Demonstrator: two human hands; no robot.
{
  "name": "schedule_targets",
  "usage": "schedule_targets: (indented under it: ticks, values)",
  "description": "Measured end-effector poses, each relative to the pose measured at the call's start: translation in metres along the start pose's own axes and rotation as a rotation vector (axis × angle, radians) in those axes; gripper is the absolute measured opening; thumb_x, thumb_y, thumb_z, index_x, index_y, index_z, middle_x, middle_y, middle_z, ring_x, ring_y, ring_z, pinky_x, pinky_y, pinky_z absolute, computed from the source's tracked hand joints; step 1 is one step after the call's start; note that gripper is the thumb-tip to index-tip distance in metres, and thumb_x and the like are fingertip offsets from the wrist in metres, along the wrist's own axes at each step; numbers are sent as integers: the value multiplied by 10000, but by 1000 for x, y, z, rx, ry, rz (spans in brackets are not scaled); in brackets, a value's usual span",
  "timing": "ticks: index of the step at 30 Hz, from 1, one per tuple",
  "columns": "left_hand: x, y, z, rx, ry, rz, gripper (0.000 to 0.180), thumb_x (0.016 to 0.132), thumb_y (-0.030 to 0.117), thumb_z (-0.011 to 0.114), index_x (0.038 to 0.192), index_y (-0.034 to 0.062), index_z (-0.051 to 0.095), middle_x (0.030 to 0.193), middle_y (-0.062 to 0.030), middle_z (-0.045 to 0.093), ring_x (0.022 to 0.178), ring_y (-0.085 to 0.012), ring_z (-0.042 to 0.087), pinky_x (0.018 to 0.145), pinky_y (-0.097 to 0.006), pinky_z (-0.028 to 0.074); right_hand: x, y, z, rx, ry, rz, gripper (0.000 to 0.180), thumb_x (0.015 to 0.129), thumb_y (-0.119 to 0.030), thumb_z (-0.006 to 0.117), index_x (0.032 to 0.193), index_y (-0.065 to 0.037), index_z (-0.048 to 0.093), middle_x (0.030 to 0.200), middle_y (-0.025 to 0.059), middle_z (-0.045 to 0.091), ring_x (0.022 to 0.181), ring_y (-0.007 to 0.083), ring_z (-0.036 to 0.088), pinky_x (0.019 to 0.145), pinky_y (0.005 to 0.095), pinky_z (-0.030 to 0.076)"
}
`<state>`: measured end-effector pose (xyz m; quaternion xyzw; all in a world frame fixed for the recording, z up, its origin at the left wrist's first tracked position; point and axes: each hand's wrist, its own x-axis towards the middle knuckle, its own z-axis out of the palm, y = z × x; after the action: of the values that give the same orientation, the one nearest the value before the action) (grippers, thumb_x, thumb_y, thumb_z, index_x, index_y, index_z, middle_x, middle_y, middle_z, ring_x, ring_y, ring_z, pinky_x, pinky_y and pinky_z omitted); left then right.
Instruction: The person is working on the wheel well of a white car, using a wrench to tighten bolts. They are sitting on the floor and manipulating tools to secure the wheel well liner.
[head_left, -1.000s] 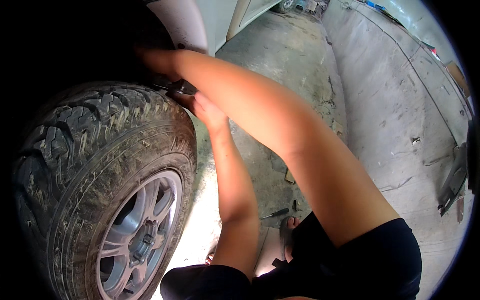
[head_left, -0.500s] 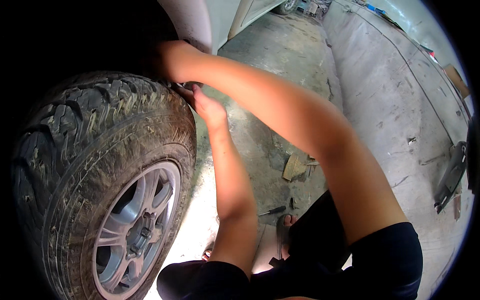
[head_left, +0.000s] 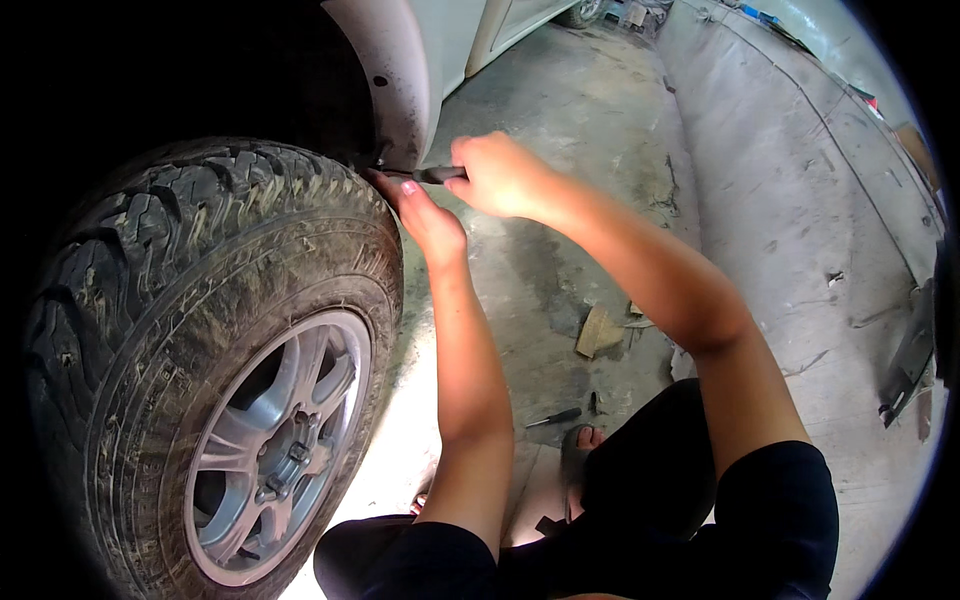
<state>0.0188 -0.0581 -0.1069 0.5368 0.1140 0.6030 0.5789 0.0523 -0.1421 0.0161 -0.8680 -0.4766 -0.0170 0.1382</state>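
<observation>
My right hand (head_left: 500,175) is closed round the dark grip of a hand tool (head_left: 438,175) whose exact kind I cannot make out. The tool lies nearly level, its far end at the lower edge of the white fender (head_left: 400,95). My left hand (head_left: 432,222) is at that end, thumb and fingers closed about the tool's shaft; the fingertips are partly hidden in shadow. Just left of this hand stands a muddy, deep-treaded tire (head_left: 240,245) on a silver spoked wheel (head_left: 275,440). The wheel arch above it is too dark to see into.
A screwdriver (head_left: 562,416) with a dark handle lies on the concrete floor by my foot. Beyond it is a broken tan piece (head_left: 598,332). A grey wall (head_left: 780,200) runs along the right, with a long dark part (head_left: 908,365) against it.
My right hand has come out of the dark wheel arch and moved right, bringing the tool's grip into sight. My left hand stays near the fender's lower edge.
</observation>
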Motion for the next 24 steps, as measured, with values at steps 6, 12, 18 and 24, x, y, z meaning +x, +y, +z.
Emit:
schedule_targets:
  ticks: [6,12,18,24]
  values:
    - [-5,-1,-9,149,-87,56,812,998,471,337,1468,-162,143,1575,-313,101,1490,-354,80,1197,-401,35,18,6,28,-131,-282,135,224,793,-183,672,873,26,686,803,251,667,755,397,666,657,449,521]
    - [-3,-5,-16,204,-104,38,785,1004,445,354,1482,-138,138,1581,-301,96,1494,-360,66,1199,-397,22,63,15,77,66,-630,271,259,831,-205,599,857,31,704,909,244,697,794,379,684,687,471,520]
    - [-14,16,0,201,-142,-14,764,1010,428,345,1481,-139,145,1580,-298,113,1491,-367,84,1199,-390,47,67,78,183,470,-85,-121,321,838,-315,610,939,-25,705,978,224,698,874,387,673,747,436,518]
    - [-6,3,-15,160,-90,-7,839,991,505,368,1481,-141,149,1581,-297,109,1492,-348,90,1200,-403,53,34,48,75,42,-213,-117,345,866,-340,625,854,4,648,826,210,678,801,366,663,692,438,500]
